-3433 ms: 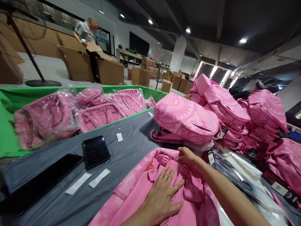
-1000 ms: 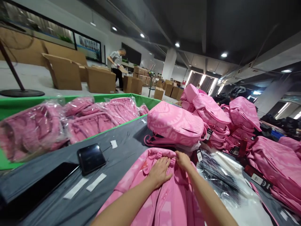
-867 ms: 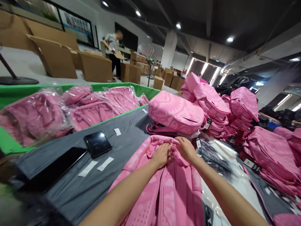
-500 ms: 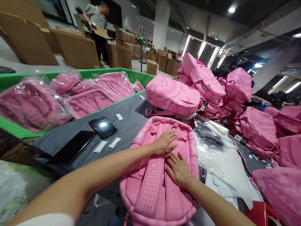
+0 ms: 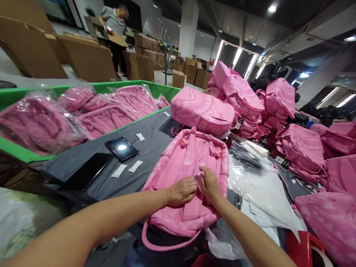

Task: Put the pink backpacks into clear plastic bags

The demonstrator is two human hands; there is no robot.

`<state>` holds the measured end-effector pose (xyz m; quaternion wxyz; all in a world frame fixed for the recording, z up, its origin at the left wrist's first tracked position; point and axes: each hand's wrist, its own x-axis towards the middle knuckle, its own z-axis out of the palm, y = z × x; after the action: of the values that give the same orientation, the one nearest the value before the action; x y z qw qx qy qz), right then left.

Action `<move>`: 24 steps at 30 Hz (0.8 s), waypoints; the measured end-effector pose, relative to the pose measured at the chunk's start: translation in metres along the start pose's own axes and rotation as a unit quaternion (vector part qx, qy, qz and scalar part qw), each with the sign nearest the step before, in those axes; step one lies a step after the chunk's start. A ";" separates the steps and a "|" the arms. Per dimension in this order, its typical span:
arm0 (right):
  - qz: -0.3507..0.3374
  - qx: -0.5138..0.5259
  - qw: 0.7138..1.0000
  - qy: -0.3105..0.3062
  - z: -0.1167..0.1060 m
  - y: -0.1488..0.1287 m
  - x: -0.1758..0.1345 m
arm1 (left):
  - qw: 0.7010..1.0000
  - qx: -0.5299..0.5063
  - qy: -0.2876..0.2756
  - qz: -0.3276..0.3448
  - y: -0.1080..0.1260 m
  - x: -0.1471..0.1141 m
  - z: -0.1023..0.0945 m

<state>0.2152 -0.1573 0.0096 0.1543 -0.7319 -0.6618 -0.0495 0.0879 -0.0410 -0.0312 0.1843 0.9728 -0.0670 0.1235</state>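
One pink backpack is laid at the near middle of the gray table, strap side up, and a pink loop is shown at its near end. The shoulder straps are partly covered by the left hand, whose fingers are curled and held close together; whether a strap is pinched cannot be told, since the fingertips are hidden. The right hand is held just beside it, over the right part of the backpack, with its fingers bent; its grip cannot be told either.

To the near right, crumpled clear plastic and a red object are seen. Beyond them, plastic bags are spread beside the backpack. On the left, two white strips are placed near a black device. Just past the backpack's far end, a second backpack is laid, and more pink backpacks are piled to the far right. At the far left, plastic-wrapped backpacks are held in a green bin. Farther still, cardboard boxes are stood on the floor, and a piece of cardboard is held by a person.
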 end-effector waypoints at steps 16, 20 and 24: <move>-0.457 0.087 0.875 -0.136 0.087 -0.012 -0.008 | 0.994 0.054 0.030 -0.093 -0.032 -0.035 0.014; -0.441 -0.002 0.877 -0.191 0.055 -0.022 0.007 | 0.990 0.038 -0.033 -0.130 -0.023 -0.024 -0.003; -0.295 -0.059 0.918 -0.257 -0.038 -0.046 -0.010 | 0.985 0.018 -0.073 -0.153 0.006 -0.037 -0.019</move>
<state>0.1735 -0.1739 0.0503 -0.0866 -0.4991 -0.8602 0.0583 0.0474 -0.0365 -0.0220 0.1783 0.9811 0.0719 0.0240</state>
